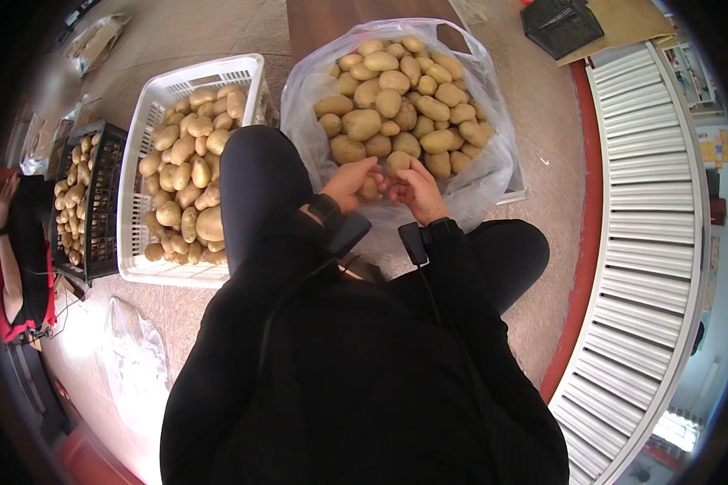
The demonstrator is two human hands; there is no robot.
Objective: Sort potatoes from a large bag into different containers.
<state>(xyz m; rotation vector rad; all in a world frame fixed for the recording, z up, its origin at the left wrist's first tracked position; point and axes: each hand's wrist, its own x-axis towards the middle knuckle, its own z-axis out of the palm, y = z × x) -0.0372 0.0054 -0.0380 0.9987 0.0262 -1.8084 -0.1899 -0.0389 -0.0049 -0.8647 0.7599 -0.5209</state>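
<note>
In front of my knees, a clear plastic bag (306, 91) lines a pale crate (515, 191) and is heaped with potatoes (394, 82). My left hand (346, 185) curls around a small potato (369, 190) at the near side of the heap. Close beside it, my right hand (421, 191) grips a rounder potato (397, 162) between thumb and fingers. The fingers of both hands nearly meet above the bag's near edge.
Left of my knee stands a white plastic crate (176, 276) of potatoes. Beyond it sits a black crate (106, 206) of potatoes, near another person (18, 267). A plastic bag (136, 364) lies on the floor. Along the right runs a white radiator (649, 230).
</note>
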